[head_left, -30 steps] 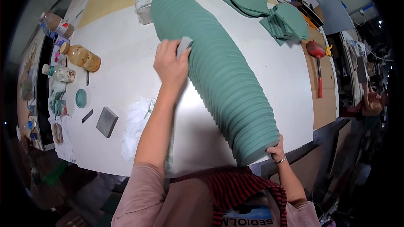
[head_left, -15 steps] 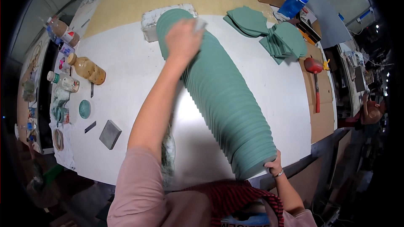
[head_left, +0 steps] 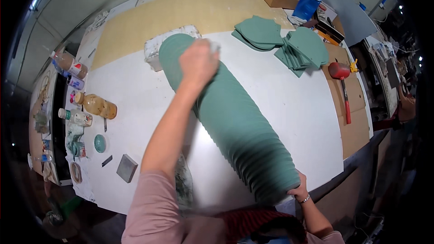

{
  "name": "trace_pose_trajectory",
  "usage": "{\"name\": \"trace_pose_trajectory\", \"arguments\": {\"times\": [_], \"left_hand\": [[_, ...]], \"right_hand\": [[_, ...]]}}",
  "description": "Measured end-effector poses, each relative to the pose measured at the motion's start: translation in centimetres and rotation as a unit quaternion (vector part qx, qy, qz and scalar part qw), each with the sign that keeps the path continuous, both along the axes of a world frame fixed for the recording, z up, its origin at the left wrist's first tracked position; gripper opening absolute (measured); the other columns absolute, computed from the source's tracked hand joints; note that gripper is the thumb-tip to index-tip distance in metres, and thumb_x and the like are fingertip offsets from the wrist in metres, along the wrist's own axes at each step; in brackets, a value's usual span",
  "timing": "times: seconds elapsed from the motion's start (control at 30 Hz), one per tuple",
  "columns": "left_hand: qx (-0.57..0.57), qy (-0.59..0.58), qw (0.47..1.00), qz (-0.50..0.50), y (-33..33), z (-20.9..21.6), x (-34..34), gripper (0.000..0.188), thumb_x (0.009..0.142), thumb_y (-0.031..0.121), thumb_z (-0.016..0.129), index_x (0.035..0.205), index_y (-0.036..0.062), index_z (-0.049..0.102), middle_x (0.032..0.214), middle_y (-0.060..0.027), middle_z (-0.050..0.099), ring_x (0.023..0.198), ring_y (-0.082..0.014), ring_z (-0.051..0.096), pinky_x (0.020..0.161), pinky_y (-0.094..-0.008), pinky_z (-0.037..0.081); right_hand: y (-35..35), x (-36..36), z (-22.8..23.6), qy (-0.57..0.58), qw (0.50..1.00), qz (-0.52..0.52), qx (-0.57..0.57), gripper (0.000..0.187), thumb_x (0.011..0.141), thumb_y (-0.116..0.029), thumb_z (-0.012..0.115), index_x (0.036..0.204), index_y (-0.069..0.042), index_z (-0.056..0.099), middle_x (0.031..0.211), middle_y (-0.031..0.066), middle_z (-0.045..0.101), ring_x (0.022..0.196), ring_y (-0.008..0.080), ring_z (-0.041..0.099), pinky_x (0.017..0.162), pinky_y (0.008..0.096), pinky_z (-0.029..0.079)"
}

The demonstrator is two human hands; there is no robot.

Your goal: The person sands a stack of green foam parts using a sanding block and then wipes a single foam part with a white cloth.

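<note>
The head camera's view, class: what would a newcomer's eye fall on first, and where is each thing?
First, the long row of overlapping green plates, slanting across the white table from upper middle to lower right. The left hand, blurred, holds a small grey piece over its far part; the right hand is at its near end. A red mallet lies at right.

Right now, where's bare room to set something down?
Widest: white tabletop right of the green disc row, bordered by loose green pieces beyond and cardboard on the right. Second: left of the row and left forearm, up to yellowish bottle and grey block. Crowded: left edge around that bottle, and far-right corner around the blue jug.
</note>
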State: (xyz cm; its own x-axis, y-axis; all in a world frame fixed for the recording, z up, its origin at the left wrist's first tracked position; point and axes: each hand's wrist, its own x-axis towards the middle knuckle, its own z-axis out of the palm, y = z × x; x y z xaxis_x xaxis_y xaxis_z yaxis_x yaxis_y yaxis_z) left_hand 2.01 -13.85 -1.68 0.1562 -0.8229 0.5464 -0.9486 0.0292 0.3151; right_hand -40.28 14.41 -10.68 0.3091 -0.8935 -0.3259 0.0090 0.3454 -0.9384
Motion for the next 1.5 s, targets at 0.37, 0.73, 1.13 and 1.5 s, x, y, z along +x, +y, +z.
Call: {"name": "trace_pose_trajectory", "arguments": {"times": [0.37,0.73,1.13,1.5], "left_hand": [[0.081,-0.015,0.988,0.131,2.5,2.0,6.5,0.029,0.079,0.035,0.072,0.078,0.0064,0.066,0.081,-0.0141,0.068,0.076,-0.0342,0.067,0.066,-0.0446,0.051],[0.009,0.143,0.973,0.18,2.2,-3.8,7.0,0.031,0.086,0.034,0.07,0.093,0.0034,0.068,0.092,-0.0151,0.068,0.084,-0.0329,0.067,0.072,-0.0423,0.052],[-0.054,-0.064,0.996,0.01,-3.7,-0.1,3.3,0.018,0.081,0.019,0.069,0.09,0.0034,0.067,0.092,-0.0144,0.067,0.086,-0.0327,0.067,0.073,-0.0455,0.054],[0.067,0.039,0.966,0.247,-2.4,-1.2,10.0,0.035,0.084,0.037,0.067,0.097,0.004,0.066,0.098,-0.0194,0.069,0.092,-0.0392,0.068,0.078,-0.0494,0.054]], "right_hand": [[-0.3,0.0,0.6,0.047,0.998,-0.003,-0.03,0.096,0.052,-0.029,0.089,0.132,0.011,0.054,0.124,0.0131,0.065,0.112,0.0241,0.061,0.101,0.036,0.045],[0.0,0.4,0.8,0.006,0.999,-0.03,0.011,0.094,0.053,-0.033,0.09,0.128,0.011,0.056,0.122,0.0131,0.065,0.111,0.0236,0.061,0.1,0.0362,0.045],[0.0,0.4,0.9,0.004,0.999,-0.022,0.028,0.091,0.052,-0.03,0.09,0.127,0.011,0.056,0.117,0.0122,0.067,0.106,0.0229,0.063,0.096,0.0346,0.047],[0.3,-0.3,0.5,0.024,0.999,-0.007,0.025,0.093,0.051,-0.029,0.089,0.129,0.01,0.057,0.12,0.0133,0.066,0.11,0.0237,0.061,0.1,0.0351,0.045]]}}
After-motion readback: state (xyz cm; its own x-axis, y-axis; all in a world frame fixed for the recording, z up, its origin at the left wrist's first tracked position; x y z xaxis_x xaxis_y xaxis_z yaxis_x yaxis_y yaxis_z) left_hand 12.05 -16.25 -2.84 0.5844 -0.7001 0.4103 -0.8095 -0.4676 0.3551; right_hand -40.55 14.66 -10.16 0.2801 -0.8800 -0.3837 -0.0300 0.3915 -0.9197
